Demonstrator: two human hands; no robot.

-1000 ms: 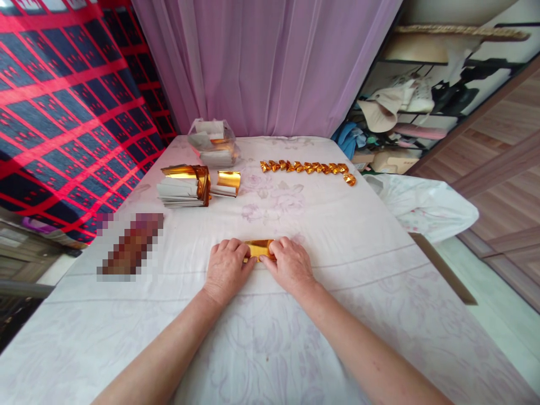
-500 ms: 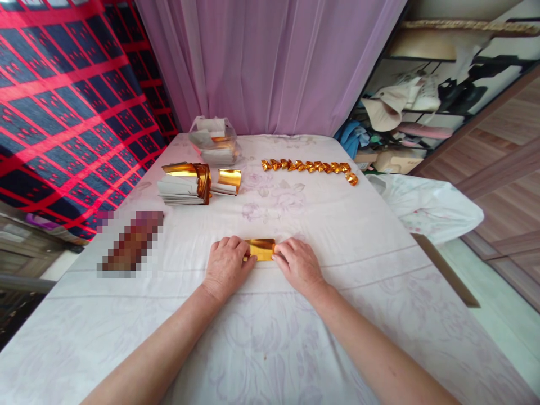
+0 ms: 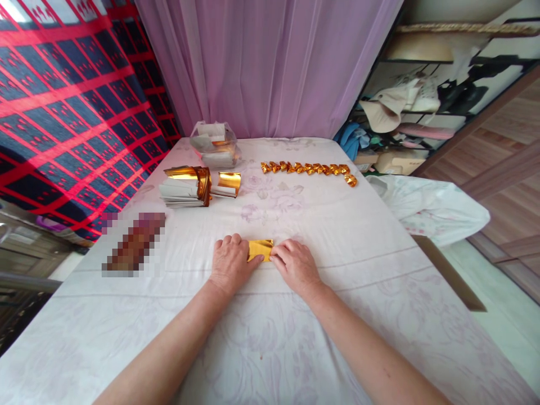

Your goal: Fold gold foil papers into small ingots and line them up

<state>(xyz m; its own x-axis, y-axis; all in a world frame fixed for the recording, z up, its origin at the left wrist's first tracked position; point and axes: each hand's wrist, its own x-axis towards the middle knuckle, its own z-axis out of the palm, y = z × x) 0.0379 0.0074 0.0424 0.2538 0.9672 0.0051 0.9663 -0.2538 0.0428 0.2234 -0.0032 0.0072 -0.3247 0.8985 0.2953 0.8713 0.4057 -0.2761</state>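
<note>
A small folded gold foil sheet [image 3: 260, 249] lies flat on the white flowered tablecloth [image 3: 320, 225] just in front of me. My left hand [image 3: 231, 261] presses down on its left end with the fingers curled over it. My right hand [image 3: 295, 264] pinches and presses its right edge with the fingertips. Only the middle strip of the foil shows between the two hands.
A stack of white-backed gold sheets [image 3: 185, 185] with one loose curled sheet [image 3: 228, 183] lies at the back left. Behind it stands a clear plastic bag of sheets [image 3: 214, 143]. A row of several folded gold pieces [image 3: 307, 168] lies at the back right. A blurred patch [image 3: 133, 242] sits to the left.
My right hand has slid a little to the right off the foil, so more of the gold surface shows. My left hand stays pressed on the left end.
</note>
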